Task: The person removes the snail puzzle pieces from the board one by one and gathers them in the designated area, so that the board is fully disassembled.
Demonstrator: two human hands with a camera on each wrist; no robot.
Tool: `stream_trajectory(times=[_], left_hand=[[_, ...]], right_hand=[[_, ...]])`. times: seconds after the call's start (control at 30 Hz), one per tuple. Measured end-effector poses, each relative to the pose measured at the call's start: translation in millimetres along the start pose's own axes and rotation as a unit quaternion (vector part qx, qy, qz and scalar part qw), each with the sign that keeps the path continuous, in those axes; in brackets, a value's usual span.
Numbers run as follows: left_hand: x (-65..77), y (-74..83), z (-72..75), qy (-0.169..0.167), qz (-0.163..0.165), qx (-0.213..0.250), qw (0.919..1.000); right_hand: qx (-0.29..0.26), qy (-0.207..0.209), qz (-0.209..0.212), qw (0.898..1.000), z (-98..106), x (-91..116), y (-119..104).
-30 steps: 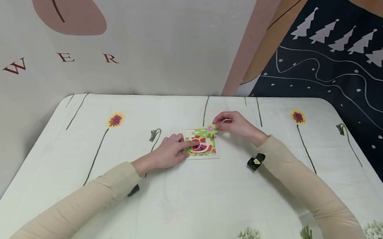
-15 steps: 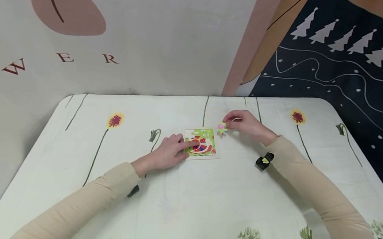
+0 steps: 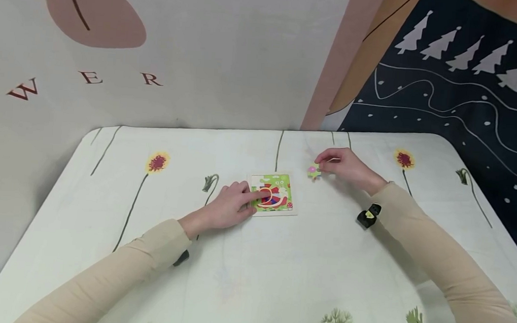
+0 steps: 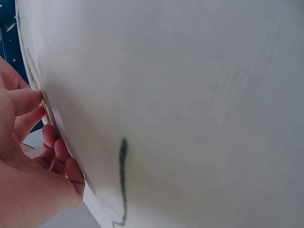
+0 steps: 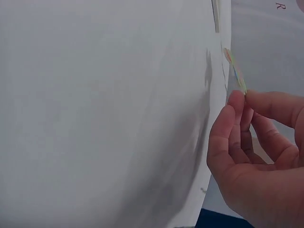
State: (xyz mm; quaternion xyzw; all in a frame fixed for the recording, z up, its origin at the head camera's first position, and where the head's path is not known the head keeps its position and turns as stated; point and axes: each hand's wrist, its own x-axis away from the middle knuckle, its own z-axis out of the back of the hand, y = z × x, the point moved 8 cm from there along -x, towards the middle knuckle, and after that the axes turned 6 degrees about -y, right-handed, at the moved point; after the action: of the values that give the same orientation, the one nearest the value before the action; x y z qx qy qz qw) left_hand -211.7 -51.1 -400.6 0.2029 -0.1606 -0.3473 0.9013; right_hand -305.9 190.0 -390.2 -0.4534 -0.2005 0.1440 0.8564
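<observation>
A square jigsaw puzzle (image 3: 279, 185) with a green ground and a red and blue picture lies in a pale frame on the table. My left hand (image 3: 231, 204) lies at its left side, the straight index finger pressing on the picture and the thumb by the near left corner. In the left wrist view, the left hand (image 4: 38, 175) has its fingertips along the frame's thin edge. To the puzzle's right, my right hand (image 3: 347, 169) pinches a small green puzzle piece (image 3: 313, 170) with a pink spot. The right wrist view shows this puzzle piece (image 5: 236, 71) edge-on between thumb and fingers.
A white cloth (image 3: 233, 278) printed with flowers covers the table. Behind it rises a pale wall hanging (image 3: 229, 56), with a dark tree-printed cloth (image 3: 445, 94) at the right. A black wrist camera (image 3: 367, 216) sits under the right sleeve.
My right hand has carried the puzzle piece from the puzzle's upper right corner rightward, clear of the frame. The left hand stays on the puzzle.
</observation>
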Motion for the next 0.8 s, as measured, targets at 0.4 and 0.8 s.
stream_trajectory(times=[0.4, 0.8], left_hand=[[1.0, 2.0, 1.6, -0.002, 0.007, 0.000, 1.0000], [1.9, 3.4, 1.4, 0.000, 0.002, 0.004, 1.0000]], right_hand=[[0.021, 0.019, -0.029, 0.999, 13, -5, 13], [0.016, 0.037, -0.046, 0.998, 19, -15, 20]])
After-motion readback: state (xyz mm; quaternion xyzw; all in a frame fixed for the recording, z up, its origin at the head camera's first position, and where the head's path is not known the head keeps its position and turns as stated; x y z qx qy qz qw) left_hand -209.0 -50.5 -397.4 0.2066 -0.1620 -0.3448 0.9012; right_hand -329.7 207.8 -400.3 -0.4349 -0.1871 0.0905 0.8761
